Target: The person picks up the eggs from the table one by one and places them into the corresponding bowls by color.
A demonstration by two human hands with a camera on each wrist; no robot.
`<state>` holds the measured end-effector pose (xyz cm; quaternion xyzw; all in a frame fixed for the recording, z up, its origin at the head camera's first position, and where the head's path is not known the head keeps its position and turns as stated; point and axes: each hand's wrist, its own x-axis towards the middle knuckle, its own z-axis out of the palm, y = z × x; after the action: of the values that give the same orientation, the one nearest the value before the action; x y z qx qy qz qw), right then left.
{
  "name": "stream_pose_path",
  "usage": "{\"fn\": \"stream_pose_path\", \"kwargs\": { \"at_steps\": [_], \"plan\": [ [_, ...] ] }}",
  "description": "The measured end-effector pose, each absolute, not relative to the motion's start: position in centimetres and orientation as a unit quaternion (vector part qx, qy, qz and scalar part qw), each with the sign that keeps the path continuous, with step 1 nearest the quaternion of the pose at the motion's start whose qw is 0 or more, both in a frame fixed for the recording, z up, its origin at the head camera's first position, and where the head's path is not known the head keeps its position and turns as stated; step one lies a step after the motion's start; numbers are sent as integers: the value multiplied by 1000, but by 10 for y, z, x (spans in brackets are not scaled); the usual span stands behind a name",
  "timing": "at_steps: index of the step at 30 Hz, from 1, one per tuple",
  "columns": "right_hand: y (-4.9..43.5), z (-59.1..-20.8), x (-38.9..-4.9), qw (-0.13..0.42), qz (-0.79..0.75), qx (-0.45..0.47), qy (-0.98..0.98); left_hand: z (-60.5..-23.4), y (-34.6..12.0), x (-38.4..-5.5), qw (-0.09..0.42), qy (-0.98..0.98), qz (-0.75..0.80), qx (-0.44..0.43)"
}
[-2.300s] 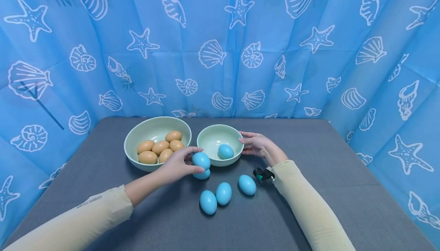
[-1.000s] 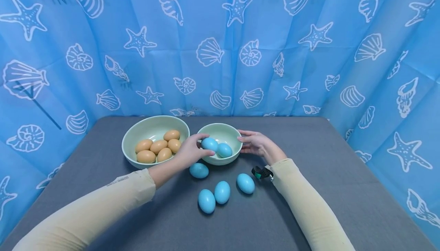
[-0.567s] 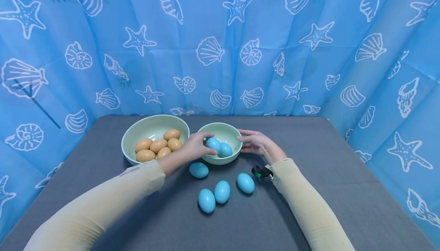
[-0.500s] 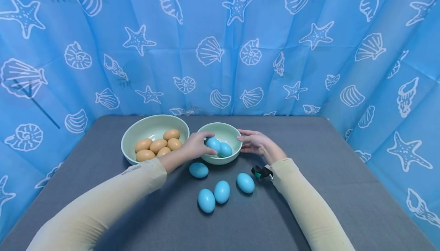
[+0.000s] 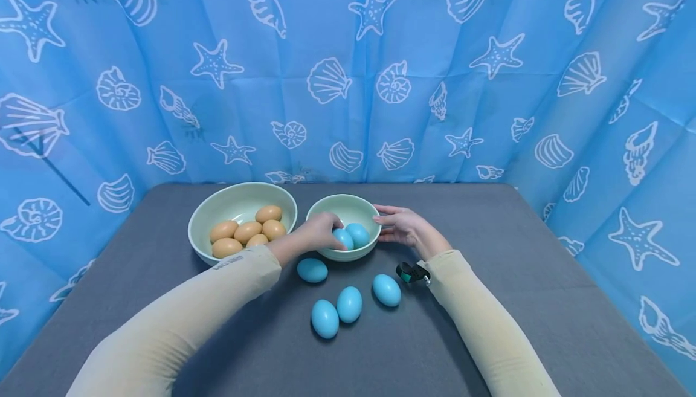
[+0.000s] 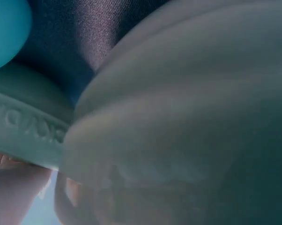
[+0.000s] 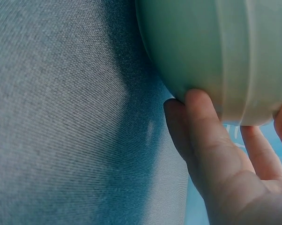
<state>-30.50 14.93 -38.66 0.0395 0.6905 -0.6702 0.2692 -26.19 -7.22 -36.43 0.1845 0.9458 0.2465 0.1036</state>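
Observation:
In the head view my left hand (image 5: 322, 231) reaches into the smaller pale green bowl (image 5: 348, 202), its thumb and fingers around a blue egg (image 5: 343, 239). A second blue egg (image 5: 357, 235) lies against that one inside the bowl. My right hand (image 5: 403, 226) grips the bowl's right side, thumb at the rim and fingers along the outer wall. The right wrist view shows these fingers (image 7: 209, 126) touching the bowl (image 7: 197, 47) from outside. The left wrist view is mostly filled by blurred green bowl wall (image 6: 178, 117); the held egg is hidden there.
A larger green bowl (image 5: 203, 219) with several brown eggs (image 5: 247, 231) stands to the left, partly behind my left forearm. Several blue eggs (image 5: 324, 318) lie on the grey table (image 5: 505, 252) in front of the bowls. A blue shell-patterned curtain (image 5: 370, 113) hangs behind.
My left hand has carried a blue egg from in front of the bowls rightward and down into the smaller bowl, beside the other egg. My right hand has stayed on the bowl.

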Motion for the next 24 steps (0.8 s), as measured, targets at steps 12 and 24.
{"fn": "stream_pose_path", "kwargs": {
  "at_steps": [12, 24],
  "plan": [
    [148, -382, -304, 269, -675, 40, 685, -369, -62, -264, 122, 967, 176, 138],
    [149, -383, -303, 274, -672, 38, 687, -370, -64, -269, 152, 953, 210, 157]
  ]
}}
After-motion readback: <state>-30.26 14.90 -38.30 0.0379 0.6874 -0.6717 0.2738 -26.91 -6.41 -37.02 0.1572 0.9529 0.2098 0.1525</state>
